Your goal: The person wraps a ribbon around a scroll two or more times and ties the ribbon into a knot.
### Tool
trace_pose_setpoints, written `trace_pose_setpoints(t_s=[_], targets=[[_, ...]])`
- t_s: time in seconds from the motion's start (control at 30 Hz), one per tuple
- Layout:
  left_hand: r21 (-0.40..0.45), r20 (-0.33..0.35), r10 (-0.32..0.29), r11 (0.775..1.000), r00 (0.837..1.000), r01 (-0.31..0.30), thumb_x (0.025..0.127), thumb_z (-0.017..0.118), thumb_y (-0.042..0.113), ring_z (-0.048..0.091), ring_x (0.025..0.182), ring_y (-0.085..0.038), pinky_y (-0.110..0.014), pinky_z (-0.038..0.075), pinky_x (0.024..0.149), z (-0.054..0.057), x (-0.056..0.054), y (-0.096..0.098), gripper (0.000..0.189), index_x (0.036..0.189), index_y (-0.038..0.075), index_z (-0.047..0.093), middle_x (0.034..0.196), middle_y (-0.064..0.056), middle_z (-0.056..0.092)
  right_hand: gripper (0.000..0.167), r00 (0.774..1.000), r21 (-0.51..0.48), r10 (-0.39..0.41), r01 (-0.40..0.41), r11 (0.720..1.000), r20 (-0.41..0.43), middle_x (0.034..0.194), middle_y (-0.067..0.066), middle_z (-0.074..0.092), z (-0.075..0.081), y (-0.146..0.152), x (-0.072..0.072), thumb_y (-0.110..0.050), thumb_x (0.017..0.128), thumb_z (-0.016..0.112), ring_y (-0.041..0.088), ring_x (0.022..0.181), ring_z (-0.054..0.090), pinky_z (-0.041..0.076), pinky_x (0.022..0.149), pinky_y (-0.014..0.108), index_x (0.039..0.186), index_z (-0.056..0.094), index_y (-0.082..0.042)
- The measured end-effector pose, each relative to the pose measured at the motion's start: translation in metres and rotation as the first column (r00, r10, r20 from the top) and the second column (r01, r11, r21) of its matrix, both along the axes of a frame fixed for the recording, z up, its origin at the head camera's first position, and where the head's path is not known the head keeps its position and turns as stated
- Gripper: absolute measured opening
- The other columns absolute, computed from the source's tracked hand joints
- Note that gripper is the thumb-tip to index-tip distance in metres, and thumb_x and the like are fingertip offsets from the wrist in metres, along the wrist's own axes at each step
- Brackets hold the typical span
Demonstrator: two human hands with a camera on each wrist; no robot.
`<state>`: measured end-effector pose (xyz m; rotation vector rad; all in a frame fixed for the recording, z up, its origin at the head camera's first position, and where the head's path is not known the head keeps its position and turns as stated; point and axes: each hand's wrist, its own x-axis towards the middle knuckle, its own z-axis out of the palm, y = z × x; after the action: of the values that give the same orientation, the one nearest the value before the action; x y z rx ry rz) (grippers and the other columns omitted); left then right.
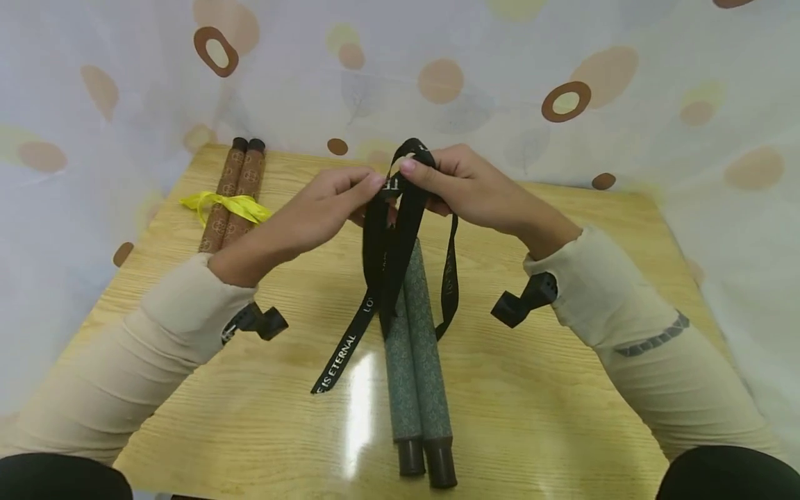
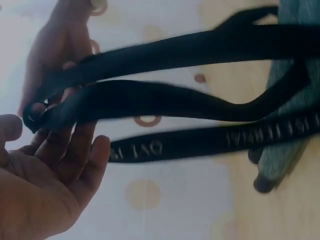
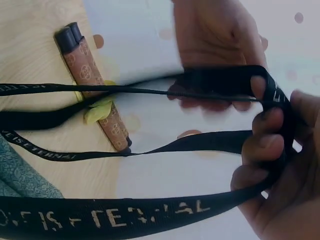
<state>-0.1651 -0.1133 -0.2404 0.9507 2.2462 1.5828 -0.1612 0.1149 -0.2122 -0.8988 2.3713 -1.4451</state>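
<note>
Black lettered ribbon point(image 1: 403, 257): looped and raised between both hands, strands hanging below the grip. Left hand point(image 1: 328, 201): thumb and bent fingers drawn nearly together, holding the ribbon. Right hand point(image 1: 475, 184): thumb and curled fingers gripping the loop. Two green rolls point(image 1: 432, 368): side by side below the grip. Two brown rolls point(image 1: 252, 177): left of the grip, tied with yellow ribbon point(image 1: 244, 206), on the wooden table point(image 1: 544, 389).

Both arms point(image 1: 181, 319) angle inward, left hand point(image 1: 325, 205) and right hand point(image 1: 478, 187) close together, fingers point(image 3: 268, 147) bent.
</note>
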Motion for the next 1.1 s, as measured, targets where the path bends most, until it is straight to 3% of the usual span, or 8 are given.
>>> trace_pose_setpoints(t_s=[0.3,0.43,0.6,0.67,0.73,0.87,0.93,1.1], targets=[[0.069,0.002,0.001,0.998,1.0,-0.001,0.096,0.064,0.006,0.068,0.075,-0.013,-0.029,0.058,0.071,-0.006,0.024,0.003,0.017,0.107,-0.003,0.073,0.087,-0.002,0.074,0.036,0.998,-0.01,-0.054,0.054,0.999,-0.01,0.064,0.001,0.046,-0.002,0.009,-0.001,-0.021,0.108,0.042,0.018,0.053,0.036,0.032,0.054,0.029,0.092,0.07,-0.004],[0.094,-0.194,0.08,0.994,0.978,-0.062,0.087,0.078,0.01,0.065,0.056,-0.009,-0.024,0.054,0.056,-0.022,0.03,0.025,0.009,0.086,0.001,0.079,0.07,-0.006,0.074,0.036,0.999,-0.019,-0.047,0.047,0.999,-0.014,0.07,0.002,0.052,0.0,0.006,0.002,-0.021,0.108,0.043,0.018,0.055,0.039,0.035,0.054,0.029,0.101,0.072,-0.002],[0.086,-0.54,0.35,0.928,0.766,-0.363,0.083,0.081,0.026,0.055,0.052,-0.014,-0.024,0.04,0.052,-0.036,0.023,0.041,0.025,0.073,0.006,0.068,0.059,-0.005,0.063,0.034,0.999,-0.018,-0.005,0.004,1.0,-0.043,0.068,0.003,0.053,0.001,0.001,0.006,-0.018,0.108,0.044,0.018,0.057,0.042,0.038,0.056,0.028,0.102,0.071,0.002],[0.06,-0.571,0.388,0.898,0.723,-0.435,0.087,0.074,0.026,0.059,0.062,-0.018,-0.029,0.042,0.056,-0.036,0.02,0.042,0.023,0.083,0.005,0.066,0.069,-0.007,0.064,0.032,0.997,-0.004,0.002,-0.002,1.0,-0.081,0.074,0.006,0.054,0.001,0.003,0.007,-0.015,0.107,0.044,0.018,0.061,0.044,0.04,0.059,0.027,0.103,0.071,0.001],[0.011,-0.542,0.375,0.898,0.752,-0.44,0.091,0.063,0.024,0.059,0.07,-0.022,-0.034,0.043,0.06,-0.035,0.017,0.042,0.019,0.097,0.006,0.065,0.081,-0.008,0.066,0.031,0.992,0.011,-0.002,0.003,1.0,-0.124,0.079,0.007,0.054,0.002,0.004,0.007,-0.013,0.107,0.044,0.018,0.065,0.045,0.041,0.063,0.027,0.1,0.071,0.002],[-0.014,-0.31,0.231,0.969,0.922,-0.247,0.098,0.048,0.014,0.061,0.077,-0.02,-0.032,0.046,0.066,-0.031,0.013,0.039,0.033,0.126,0.006,0.063,0.095,-0.012,0.07,0.029,0.985,0.014,-0.015,0.018,1.0,-0.17,0.082,0.007,0.052,0.003,0.006,0.006,-0.011,0.106,0.045,0.02,0.071,0.047,0.043,0.066,0.028,0.098,0.07,0.003],[0.022,-0.187,0.127,0.992,0.974,-0.125,0.1,0.049,0.01,0.065,0.079,-0.018,-0.028,0.051,0.069,-0.03,0.01,0.038,0.035,0.132,0.004,0.06,0.101,-0.014,0.072,0.029,0.986,0.002,-0.013,0.013,1.0,-0.164,0.084,0.006,0.053,0.003,0.007,0.006,-0.011,0.107,0.044,0.02,0.071,0.047,0.043,0.066,0.028,0.099,0.069,0.003],[-0.003,-0.203,0.019,1.0,0.979,-0.02,0.096,0.066,0.013,0.066,0.08,-0.014,-0.024,0.053,0.073,-0.034,0.003,0.041,0.043,0.136,0.004,0.055,0.103,-0.013,0.074,0.029,0.99,-0.021,-0.003,0.0,1.0,-0.142,0.094,0.005,0.06,0.003,0.005,0.007,-0.012,0.107,0.045,0.019,0.079,0.055,0.049,0.07,0.026,0.106,0.071,0.001]])
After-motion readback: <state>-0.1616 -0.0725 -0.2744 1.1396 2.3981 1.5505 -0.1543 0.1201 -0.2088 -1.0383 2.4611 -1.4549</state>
